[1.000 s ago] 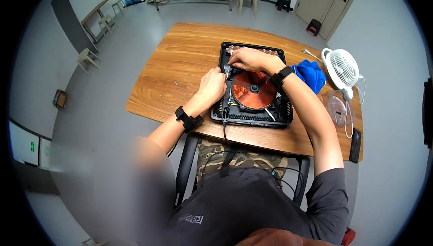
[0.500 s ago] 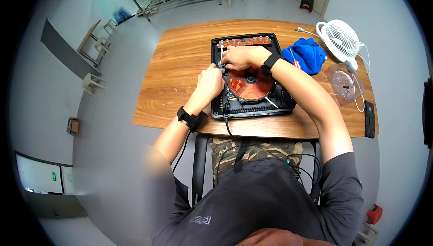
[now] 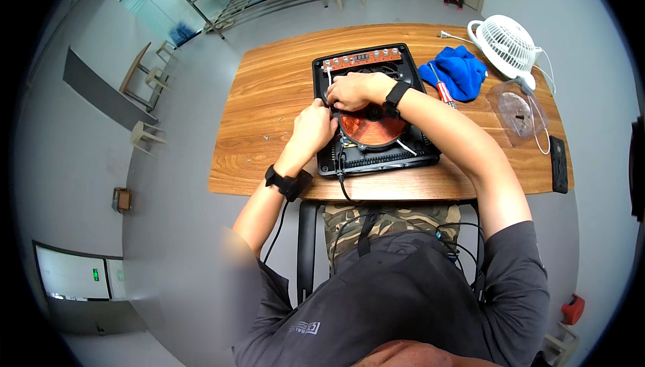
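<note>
An opened induction cooker [image 3: 386,160] lies on the table, its black shell showing a round copper coil [image 3: 371,130] and an orange strip circuit board [image 3: 361,59] along the far edge. My left hand [image 3: 313,125] is closed at the shell's left edge, thumb and fingers pressed together. Reaching across the coil, my right hand [image 3: 354,91] has its fingers curled down beside the left fingertips. A white wire [image 3: 329,74] runs from the strip board down toward both hands. Whatever the fingers pinch is hidden beneath them.
Right of the cooker lie a blue cloth [image 3: 460,74] and a red-handled screwdriver [image 3: 444,93]. Farther right are a white fan [image 3: 505,44], a clear plastic bowl [image 3: 516,117] and a black strip [image 3: 558,164]. Small screws [image 3: 266,138] are scattered on the left. A black cord [image 3: 345,189] leaves the near edge.
The cooker is turned slightly, its far edge now slanting up to the right. Both hands stay at its left side, the right one slightly lower. The whole view has shifted a little.
</note>
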The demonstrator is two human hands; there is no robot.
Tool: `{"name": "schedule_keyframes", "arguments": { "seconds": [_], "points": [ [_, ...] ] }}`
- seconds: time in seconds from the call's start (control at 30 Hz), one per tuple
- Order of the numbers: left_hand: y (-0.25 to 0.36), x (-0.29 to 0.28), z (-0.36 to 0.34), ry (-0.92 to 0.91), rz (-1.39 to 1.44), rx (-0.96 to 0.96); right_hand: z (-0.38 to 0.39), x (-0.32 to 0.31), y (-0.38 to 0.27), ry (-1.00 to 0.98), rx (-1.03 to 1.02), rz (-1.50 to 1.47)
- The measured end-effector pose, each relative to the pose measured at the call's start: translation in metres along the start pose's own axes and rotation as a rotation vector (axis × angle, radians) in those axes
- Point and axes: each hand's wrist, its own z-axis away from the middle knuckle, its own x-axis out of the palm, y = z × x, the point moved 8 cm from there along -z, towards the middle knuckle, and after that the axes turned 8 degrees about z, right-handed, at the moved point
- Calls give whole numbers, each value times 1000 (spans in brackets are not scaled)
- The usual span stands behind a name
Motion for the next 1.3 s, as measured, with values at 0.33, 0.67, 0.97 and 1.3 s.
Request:
{"name": "schedule_keyframes", "arguments": {
  "seconds": [0.33, 0.67, 0.97, 1.3],
  "points": [
    [-12, -32, 25, -140, 523, 139, -7, 6, 4, -12, 39, 28],
    [-10, -17, 14, -67, 280, 271, -7, -1, -3, 69, -30, 45],
    [-15, -1, 5, -18, 376, 221, -6, -4, -6, 25, -19, 6],
    [-22, 10, -7, -124, 357, 166, -9, -3, -6, 56, -44, 37]
  ]
}}
